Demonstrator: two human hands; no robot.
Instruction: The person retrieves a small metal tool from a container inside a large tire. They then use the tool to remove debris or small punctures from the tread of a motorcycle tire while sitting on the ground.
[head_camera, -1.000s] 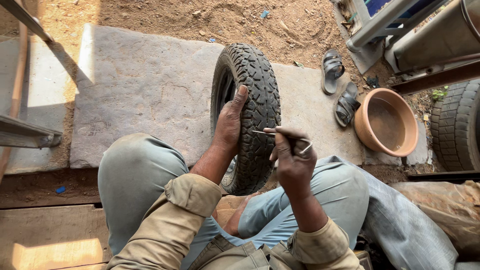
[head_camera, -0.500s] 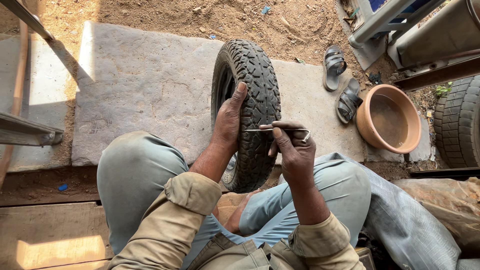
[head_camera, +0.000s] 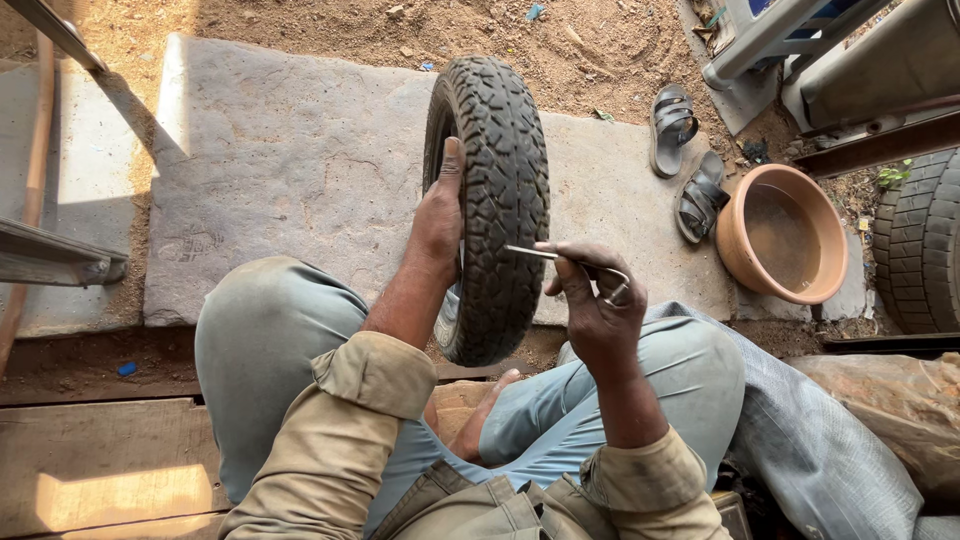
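1. head view: black knobby tyre (head_camera: 497, 200), upright on its tread on grey stone slab (head_camera: 270, 190), between the knees.
2. left hand (head_camera: 440, 215): laid flat on tyre's left sidewall, fingers pressed together, thumb along the tread edge.
3. right hand (head_camera: 595, 310): fingers curled, pinching thin metal tool (head_camera: 560, 258); tip touching the tread.
4. nearby right: pair of sandals (head_camera: 685, 160), terracotta basin (head_camera: 785, 235), second tyre (head_camera: 925, 245) at the edge.
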